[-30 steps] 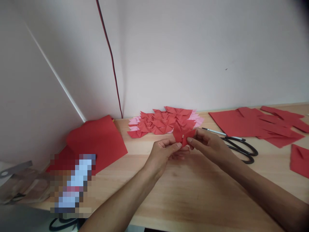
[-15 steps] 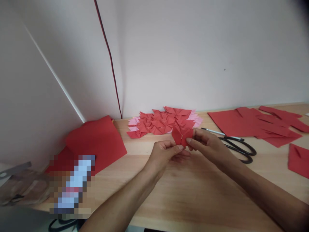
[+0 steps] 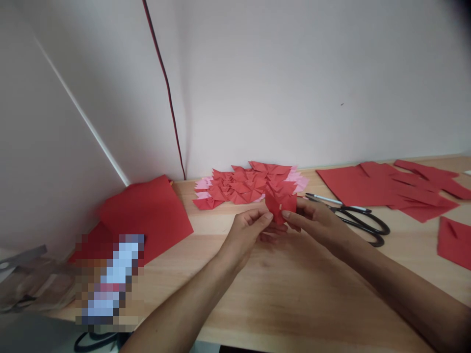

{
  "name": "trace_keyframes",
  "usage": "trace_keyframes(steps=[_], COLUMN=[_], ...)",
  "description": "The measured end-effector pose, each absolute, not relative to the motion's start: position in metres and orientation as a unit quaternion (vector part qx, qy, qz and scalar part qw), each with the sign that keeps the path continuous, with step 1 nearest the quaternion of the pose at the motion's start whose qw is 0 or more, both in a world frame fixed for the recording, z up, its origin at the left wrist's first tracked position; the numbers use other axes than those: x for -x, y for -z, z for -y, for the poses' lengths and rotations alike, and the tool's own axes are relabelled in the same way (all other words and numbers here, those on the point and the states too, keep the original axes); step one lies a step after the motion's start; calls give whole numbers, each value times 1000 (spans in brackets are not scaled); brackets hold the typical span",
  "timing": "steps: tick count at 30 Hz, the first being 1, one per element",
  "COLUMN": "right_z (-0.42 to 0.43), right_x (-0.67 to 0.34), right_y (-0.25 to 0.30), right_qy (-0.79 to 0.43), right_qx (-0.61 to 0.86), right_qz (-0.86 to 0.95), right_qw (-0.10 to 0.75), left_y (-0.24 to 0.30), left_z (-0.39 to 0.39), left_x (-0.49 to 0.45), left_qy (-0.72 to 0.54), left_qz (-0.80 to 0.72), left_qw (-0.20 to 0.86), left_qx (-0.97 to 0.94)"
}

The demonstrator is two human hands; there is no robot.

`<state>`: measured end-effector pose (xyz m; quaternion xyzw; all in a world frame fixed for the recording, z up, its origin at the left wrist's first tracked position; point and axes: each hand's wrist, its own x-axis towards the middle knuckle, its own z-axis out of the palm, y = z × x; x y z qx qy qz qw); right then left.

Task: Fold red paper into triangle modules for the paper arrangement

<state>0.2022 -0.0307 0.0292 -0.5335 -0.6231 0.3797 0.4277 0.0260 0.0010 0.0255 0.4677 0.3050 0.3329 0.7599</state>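
Left hand: The left hand (image 3: 247, 228) is pinching the paper's lower left edge under its thumb, the other fingers curling beneath.
Right hand: The right hand (image 3: 318, 215) is gripping the right side, its thumb pressing on the front; its other fingers are partly hiding behind.
Folded paper: A small red folded paper (image 3: 273, 202) is standing between both hands, a tiny pale spot showing near its middle.
Behind it: A pile of red and pink folded papers (image 3: 248, 185) is lying near the wall (image 3: 275, 88).
To the right: Scissors (image 3: 362, 227) with black handles and a slim pen (image 3: 326, 199) are lying beside the right hand; red sheets (image 3: 353, 186) are spreading beyond them.
To the left: A large red sheet (image 3: 150, 211) is resting on the wooden surface (image 3: 294, 294); a pixelated patch is covering something nearer.
Wall: A dark red cord (image 3: 167, 81) is hanging down.
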Motion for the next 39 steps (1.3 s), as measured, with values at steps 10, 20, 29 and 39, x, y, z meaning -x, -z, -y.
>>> trace_keyframes(steps=[10,20,29,39], right_z=[32,30,30,30], right_x=[-198,-199,-202,-201], right_y=[-26,-24,-25,-20], right_qy=[-375,-365,-372,-374], right_qx=[516,498,494,511], right_qz=[625,641,655,635], right_qw=[450,456,434,444], left_y=[-22,-24,-26,-27], left_z=[1,0,0,-1], left_x=[-27,-25,-26,-26], left_qy=[-328,-300,-318,-315], left_qz=[-359,-334,-341,-340], left_qw=[723,779,769,762], left_qx=[-491,-438,-436,-451])
